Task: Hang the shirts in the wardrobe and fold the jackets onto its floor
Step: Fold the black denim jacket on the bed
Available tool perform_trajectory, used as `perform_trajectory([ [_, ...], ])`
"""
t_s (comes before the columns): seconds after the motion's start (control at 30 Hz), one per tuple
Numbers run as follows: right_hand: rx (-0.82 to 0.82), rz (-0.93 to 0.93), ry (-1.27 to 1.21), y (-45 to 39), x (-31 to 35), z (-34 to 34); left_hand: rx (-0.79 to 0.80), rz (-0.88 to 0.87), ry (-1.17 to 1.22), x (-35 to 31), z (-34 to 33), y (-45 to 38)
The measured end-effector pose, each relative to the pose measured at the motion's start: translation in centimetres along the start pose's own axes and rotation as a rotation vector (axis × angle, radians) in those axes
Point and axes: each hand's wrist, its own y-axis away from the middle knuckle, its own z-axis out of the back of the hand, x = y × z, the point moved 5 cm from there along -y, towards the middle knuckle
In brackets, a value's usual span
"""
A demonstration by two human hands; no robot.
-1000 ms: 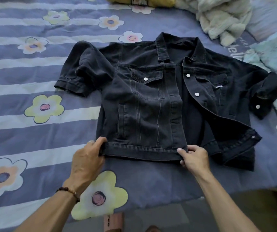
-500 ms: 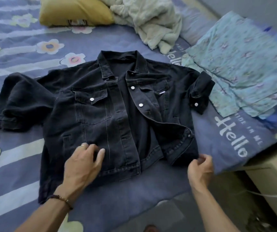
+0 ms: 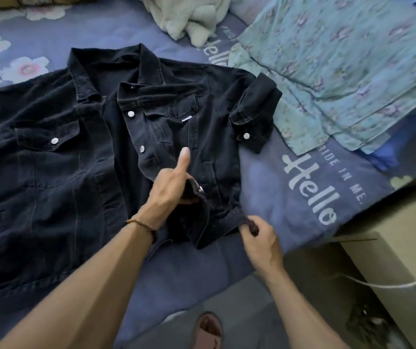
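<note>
— Which step are you at?

— I am preparing the black jacket (image 3: 58, 172) for folding. It lies front up on the bed (image 3: 272, 177), collar at the far side, hem at the near edge. The wardrobe is not in view, so the folding is done here first, I think.

— What do your hands do?

— My left hand (image 3: 170, 188) is on the right front panel, near the hem. The forefinger is stretched out toward the far side; the thumb seems to hold the panel edge by a snap button, but I cannot see this well. My right hand (image 3: 258, 234) pinches the near right corner of the hem between thumb and fingers.

— Is the jacket flat?

— Not yet. The right panel is bunched and turned over near the hem, and the right sleeve (image 3: 254, 112) is doubled back on itself at the far right.

— So what does the next move need?

— In my judgement, I should pull the corner to the right and toward me, while the left hand smooths the panel flat. Then the sleeves can fold in. Denim is stiff, so a crease left now will probably stay.
</note>
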Motion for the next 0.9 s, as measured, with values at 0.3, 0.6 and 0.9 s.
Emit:
perform_trajectory([
  [0.3,-0.385,0.097,0.052,0.1,1.6,5.5,-0.114,0.139,0.222,9.1,7.2,4.6],
  [0.6,-0.027,0.026,0.298,-0.8,-2.6,4.9,-0.227,-0.006,-0.081,11.1,5.2,4.9],
  [0.9,0.041,0.068,0.634,1.1,-3.7,4.9,-0.289,0.097,-0.277,13.8,6.4,4.9],
])
